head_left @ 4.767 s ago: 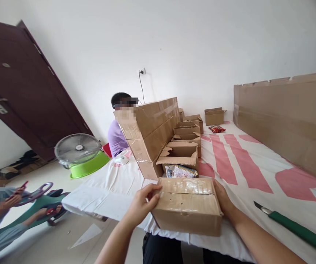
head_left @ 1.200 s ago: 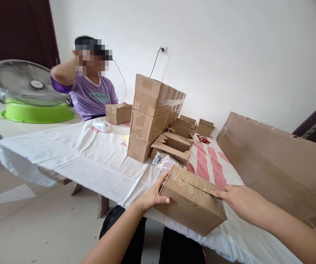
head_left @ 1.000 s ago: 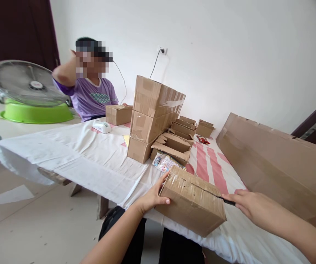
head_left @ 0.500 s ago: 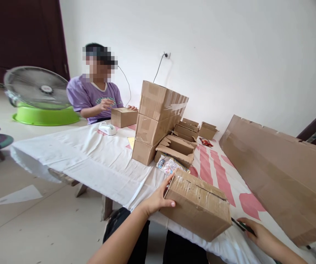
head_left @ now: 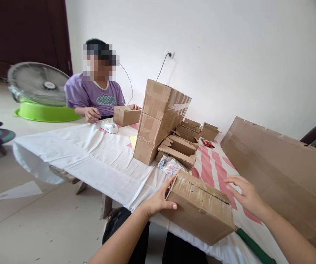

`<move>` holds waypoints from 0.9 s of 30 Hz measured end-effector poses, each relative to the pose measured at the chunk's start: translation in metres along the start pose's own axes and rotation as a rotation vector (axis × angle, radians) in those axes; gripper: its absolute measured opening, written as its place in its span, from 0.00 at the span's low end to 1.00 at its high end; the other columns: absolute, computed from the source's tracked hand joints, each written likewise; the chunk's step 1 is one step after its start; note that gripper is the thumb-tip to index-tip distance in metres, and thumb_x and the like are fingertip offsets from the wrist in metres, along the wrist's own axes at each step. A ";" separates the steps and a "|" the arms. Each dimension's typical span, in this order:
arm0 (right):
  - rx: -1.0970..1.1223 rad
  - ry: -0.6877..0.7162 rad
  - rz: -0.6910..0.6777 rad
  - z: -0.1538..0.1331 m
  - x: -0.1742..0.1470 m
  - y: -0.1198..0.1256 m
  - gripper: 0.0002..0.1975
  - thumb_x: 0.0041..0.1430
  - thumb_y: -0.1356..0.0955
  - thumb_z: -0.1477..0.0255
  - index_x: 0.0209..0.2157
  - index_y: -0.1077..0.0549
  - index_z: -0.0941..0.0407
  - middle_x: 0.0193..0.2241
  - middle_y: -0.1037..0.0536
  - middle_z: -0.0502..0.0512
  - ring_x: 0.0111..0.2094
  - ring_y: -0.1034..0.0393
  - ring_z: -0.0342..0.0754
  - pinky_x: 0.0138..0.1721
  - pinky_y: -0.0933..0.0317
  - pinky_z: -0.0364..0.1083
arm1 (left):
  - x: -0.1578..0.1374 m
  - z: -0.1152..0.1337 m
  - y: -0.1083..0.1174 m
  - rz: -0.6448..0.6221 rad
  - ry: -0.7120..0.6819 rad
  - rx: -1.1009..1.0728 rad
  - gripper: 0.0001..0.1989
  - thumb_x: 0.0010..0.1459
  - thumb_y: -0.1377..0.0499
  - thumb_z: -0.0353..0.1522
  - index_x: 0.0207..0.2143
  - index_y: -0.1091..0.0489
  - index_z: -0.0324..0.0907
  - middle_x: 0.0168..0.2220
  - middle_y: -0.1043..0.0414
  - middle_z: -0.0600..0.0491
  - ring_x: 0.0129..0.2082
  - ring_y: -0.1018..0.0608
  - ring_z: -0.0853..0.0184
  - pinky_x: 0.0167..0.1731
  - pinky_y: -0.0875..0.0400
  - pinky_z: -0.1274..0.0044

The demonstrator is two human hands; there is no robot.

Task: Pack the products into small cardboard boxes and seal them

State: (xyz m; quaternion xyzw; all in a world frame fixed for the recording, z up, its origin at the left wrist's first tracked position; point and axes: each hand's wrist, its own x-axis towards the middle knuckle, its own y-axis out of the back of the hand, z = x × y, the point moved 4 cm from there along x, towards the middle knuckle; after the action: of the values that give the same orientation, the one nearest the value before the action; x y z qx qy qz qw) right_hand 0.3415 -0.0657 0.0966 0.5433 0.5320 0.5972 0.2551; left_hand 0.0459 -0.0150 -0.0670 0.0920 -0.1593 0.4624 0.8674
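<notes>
In front of me a taped cardboard box (head_left: 199,212) sits at the near edge of the table, a torn slit running along its top. My left hand (head_left: 162,198) grips its left end, thumb on the near side and fingers round the far edge. Above the table, just right of the box, my right hand (head_left: 242,192) hovers open with fingers apart and nothing in them. Below it a tool with a dark green handle (head_left: 254,247) lies against the box's right end; its working end is mostly hidden. A printed plastic packet (head_left: 171,165) lies behind the box.
Stacked closed boxes (head_left: 154,126) rise at the middle of the table (head_left: 78,154), beside several open boxes (head_left: 178,148). A large cardboard sheet (head_left: 279,161) stands along the right. Across the table a person in purple (head_left: 100,91) touches another box (head_left: 127,116) near a white device (head_left: 109,127).
My right hand has let go of the green-handled tool, leaving it on the table, and has risen with its fingers opened. My left hand stays on the box. The other person's hand has lowered.
</notes>
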 end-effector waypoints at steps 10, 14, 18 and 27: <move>0.013 0.433 -0.274 -0.127 0.045 -0.049 0.12 0.63 0.37 0.77 0.45 0.26 0.55 0.44 0.28 0.59 0.49 0.34 0.52 0.52 0.36 0.54 | 0.000 0.004 -0.002 -0.006 -0.014 -0.061 0.61 0.37 0.31 0.54 0.68 0.57 0.47 0.69 0.55 0.44 0.67 0.49 0.44 0.65 0.58 0.55; -0.030 0.446 -0.250 -0.129 0.048 -0.058 0.14 0.61 0.36 0.79 0.47 0.27 0.55 0.43 0.27 0.59 0.46 0.33 0.52 0.50 0.34 0.54 | 0.001 0.006 -0.002 0.002 -0.031 -0.076 0.60 0.37 0.31 0.55 0.68 0.55 0.47 0.69 0.57 0.45 0.68 0.52 0.45 0.65 0.56 0.56; -0.114 0.465 -0.142 -0.132 0.053 -0.055 0.16 0.58 0.34 0.80 0.47 0.29 0.57 0.44 0.27 0.60 0.47 0.33 0.54 0.49 0.35 0.56 | 0.002 0.006 -0.003 -0.006 -0.037 -0.084 0.60 0.38 0.31 0.54 0.68 0.55 0.46 0.70 0.58 0.44 0.68 0.51 0.46 0.65 0.56 0.57; -0.221 0.504 -0.307 -0.154 0.066 -0.062 0.19 0.53 0.37 0.83 0.46 0.29 0.57 0.43 0.23 0.57 0.43 0.30 0.52 0.45 0.40 0.51 | 0.003 0.005 -0.001 0.005 -0.080 -0.036 0.59 0.39 0.33 0.55 0.68 0.55 0.44 0.69 0.56 0.42 0.68 0.51 0.48 0.66 0.60 0.57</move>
State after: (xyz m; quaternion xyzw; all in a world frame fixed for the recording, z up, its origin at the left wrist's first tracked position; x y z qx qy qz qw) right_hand 0.1643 -0.0436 0.0891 0.2604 0.5861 0.7219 0.2600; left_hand 0.0475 -0.0153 -0.0611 0.0942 -0.2024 0.4577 0.8606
